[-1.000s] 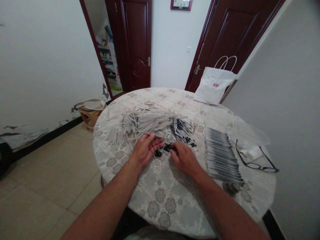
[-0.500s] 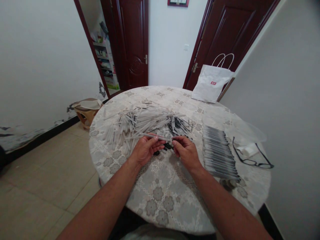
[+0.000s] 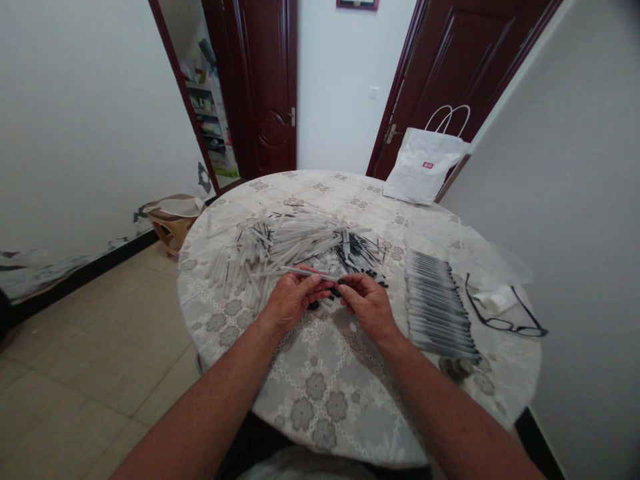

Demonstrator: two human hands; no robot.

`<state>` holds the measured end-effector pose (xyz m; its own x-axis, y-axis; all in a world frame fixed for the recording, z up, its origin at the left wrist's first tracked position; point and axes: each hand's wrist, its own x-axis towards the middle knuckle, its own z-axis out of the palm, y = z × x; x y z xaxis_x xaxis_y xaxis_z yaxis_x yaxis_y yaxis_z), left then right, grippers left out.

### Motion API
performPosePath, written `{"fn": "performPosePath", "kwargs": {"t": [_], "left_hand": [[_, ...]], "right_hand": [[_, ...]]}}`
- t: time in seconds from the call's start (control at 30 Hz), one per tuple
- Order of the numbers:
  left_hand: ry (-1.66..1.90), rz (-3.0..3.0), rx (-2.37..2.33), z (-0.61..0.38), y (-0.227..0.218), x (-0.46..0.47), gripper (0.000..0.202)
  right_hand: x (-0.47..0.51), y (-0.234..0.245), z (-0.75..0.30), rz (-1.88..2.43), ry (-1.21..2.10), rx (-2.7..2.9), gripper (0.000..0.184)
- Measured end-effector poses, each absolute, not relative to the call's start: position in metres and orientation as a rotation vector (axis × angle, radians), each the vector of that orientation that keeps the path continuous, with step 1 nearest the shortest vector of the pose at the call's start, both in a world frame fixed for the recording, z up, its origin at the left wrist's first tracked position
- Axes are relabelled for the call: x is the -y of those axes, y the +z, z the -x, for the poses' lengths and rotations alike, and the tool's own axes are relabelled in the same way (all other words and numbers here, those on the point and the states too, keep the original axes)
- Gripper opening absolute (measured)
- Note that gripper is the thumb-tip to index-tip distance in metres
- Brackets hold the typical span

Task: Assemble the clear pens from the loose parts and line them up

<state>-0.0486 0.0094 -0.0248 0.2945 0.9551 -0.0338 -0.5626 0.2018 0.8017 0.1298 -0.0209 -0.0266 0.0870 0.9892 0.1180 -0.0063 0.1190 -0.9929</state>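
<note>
My left hand (image 3: 290, 299) is closed on a slim whitish pen barrel (image 3: 326, 276), which lies across its fingers and points to the right. At the barrel's right end my right hand (image 3: 369, 301) pinches a small black piece, perhaps a pen cap (image 3: 341, 282), and the two parts touch. Just beyond both hands spreads a pile of loose whitish barrels (image 3: 300, 239). Thin black-ended rods (image 3: 357, 248) lie at the pile's right side. Several small black pieces rest partly hidden under my fingers.
To the right, a neat row of pens (image 3: 440, 303) lies side by side. Eyeglasses (image 3: 500, 325) and clear plastic wrapping sit beyond it. A white paper bag (image 3: 423, 167) stands at the back right of the round table (image 3: 320, 400). A stool (image 3: 173, 223) is at the left.
My right hand has moved slightly left, bringing the black piece against the end of the barrel. My left hand has barely moved.
</note>
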Motion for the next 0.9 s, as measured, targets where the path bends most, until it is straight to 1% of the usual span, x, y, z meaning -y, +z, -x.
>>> {"fn": "performPosePath", "kwargs": {"t": [0.2, 0.37, 0.57, 0.7, 0.73, 0.77, 0.83, 0.9], "left_hand": [[1.154, -0.799, -0.625, 0.0472, -0.0239, -0.0075, 0.029], [1.156, -0.793, -0.642, 0.0467, -0.0263, -0.0088, 0.031], [1.139, -0.831, -0.643, 0.0464, -0.0246, -0.0071, 0.028], [1.119, -0.865, -0.654, 0.0459, -0.0242, -0.006, 0.028], [1.117, -0.867, -0.653, 0.0458, -0.0242, -0.0059, 0.028], [1.121, -0.865, -0.652, 0.0459, -0.0241, -0.006, 0.028], [1.137, -0.853, -0.656, 0.0461, -0.0236, -0.0061, 0.028], [1.149, -0.84, -0.662, 0.0465, -0.0229, -0.0061, 0.028]], "right_hand": [[0.0183, -0.0292, -0.1329, 1.169, 1.03, 1.215, 0.029], [0.0209, -0.0295, -0.1335, 1.223, 0.859, 1.363, 0.024], [0.0233, -0.0279, -0.1364, 1.294, 0.712, 1.492, 0.026], [0.0257, -0.0248, -0.1382, 1.332, 0.671, 1.617, 0.044], [0.0264, -0.0246, -0.1383, 1.329, 0.667, 1.62, 0.045], [0.0269, -0.0246, -0.1383, 1.325, 0.659, 1.617, 0.042], [0.0276, -0.0249, -0.1381, 1.316, 0.634, 1.6, 0.029], [0.0276, -0.0251, -0.1379, 1.316, 0.611, 1.596, 0.027]]}}
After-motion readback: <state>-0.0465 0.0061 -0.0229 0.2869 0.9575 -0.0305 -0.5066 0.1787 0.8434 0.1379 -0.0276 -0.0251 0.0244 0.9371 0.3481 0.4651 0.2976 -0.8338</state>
